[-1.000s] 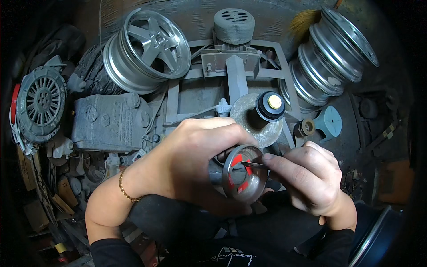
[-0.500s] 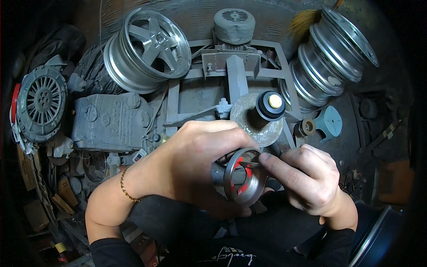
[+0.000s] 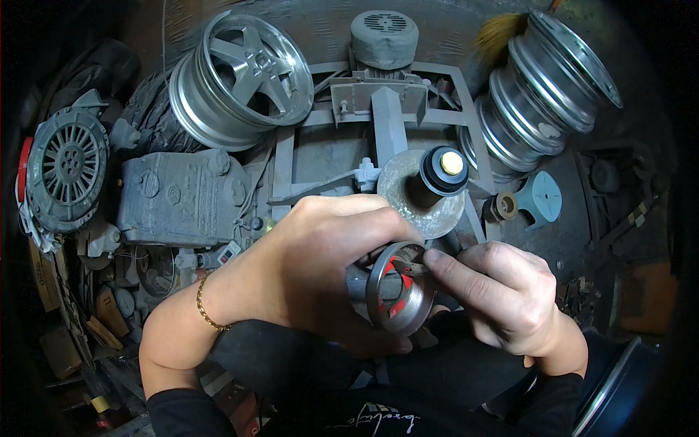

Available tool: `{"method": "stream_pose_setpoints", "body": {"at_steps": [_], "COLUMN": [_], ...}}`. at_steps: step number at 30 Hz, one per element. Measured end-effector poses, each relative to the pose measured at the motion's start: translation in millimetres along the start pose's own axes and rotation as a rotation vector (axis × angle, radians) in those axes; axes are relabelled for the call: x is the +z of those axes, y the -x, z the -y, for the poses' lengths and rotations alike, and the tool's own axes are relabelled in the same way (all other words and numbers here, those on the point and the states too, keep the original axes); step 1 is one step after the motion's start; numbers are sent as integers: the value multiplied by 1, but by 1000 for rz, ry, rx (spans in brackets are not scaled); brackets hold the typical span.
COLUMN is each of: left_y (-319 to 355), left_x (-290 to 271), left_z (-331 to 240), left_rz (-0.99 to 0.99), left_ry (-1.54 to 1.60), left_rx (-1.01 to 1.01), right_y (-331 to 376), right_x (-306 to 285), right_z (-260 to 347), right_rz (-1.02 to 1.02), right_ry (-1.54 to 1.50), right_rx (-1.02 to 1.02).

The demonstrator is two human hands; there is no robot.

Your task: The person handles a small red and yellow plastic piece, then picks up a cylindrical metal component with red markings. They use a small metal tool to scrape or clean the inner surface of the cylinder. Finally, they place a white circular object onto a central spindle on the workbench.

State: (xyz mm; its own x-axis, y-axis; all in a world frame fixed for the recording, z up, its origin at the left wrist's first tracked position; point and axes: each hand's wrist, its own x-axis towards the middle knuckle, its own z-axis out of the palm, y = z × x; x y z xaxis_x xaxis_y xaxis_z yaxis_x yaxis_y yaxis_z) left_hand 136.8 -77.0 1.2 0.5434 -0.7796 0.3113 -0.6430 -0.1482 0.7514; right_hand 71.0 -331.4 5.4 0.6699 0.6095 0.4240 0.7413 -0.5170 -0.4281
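Note:
My left hand [image 3: 328, 255] is wrapped round a short, wide metal ring [image 3: 419, 309] with a smooth rim, tilted so that its opening partly faces me. Red patches [image 3: 398, 306] show inside it. Close by on the right, my right hand [image 3: 502, 291] is closed, its fingertips at the ring's upper right edge and just inside the opening. Whatever those fingers pinch is too small and covered to make out. Just beyond the hands stands a round metal disc [image 3: 397, 193] with a black hub [image 3: 440, 182] capped in yellow.
A metal frame [image 3: 473, 138] carries a dusty electric motor [image 3: 384, 44]. One alloy wheel [image 3: 251, 84] leans at the left, and stacked wheel rims [image 3: 524, 102] stand right. A dusty grey case [image 3: 182, 197], a clutch cover [image 3: 69, 167] and a small pale blue stool [image 3: 540, 200] surround them.
The ring and both hands stay almost in place. The right fingertips have shifted slightly at the ring's edge, and a thin sliver seen below them earlier is harder to see now.

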Motion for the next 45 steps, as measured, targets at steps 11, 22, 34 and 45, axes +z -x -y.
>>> {"method": "stream_pose_setpoints", "body": {"at_steps": [11,22,34,45], "left_y": [-1,1,1,1], "left_x": [0,1,-1,-2], "left_z": [-3,-7,-8,-9], "left_rz": [-43,-91,-91,-87], "left_ry": [-51,-79,-56,-67], "left_rx": [8,-27,-30,-19], "right_y": [3,0,-5,-4], "right_x": [1,3,0,5], "right_z": [1,6,3,3], "right_rz": [23,-112,-101,-124], "right_ry": [-31,15,38,64], "right_rx": [59,60,-16,-23]}}
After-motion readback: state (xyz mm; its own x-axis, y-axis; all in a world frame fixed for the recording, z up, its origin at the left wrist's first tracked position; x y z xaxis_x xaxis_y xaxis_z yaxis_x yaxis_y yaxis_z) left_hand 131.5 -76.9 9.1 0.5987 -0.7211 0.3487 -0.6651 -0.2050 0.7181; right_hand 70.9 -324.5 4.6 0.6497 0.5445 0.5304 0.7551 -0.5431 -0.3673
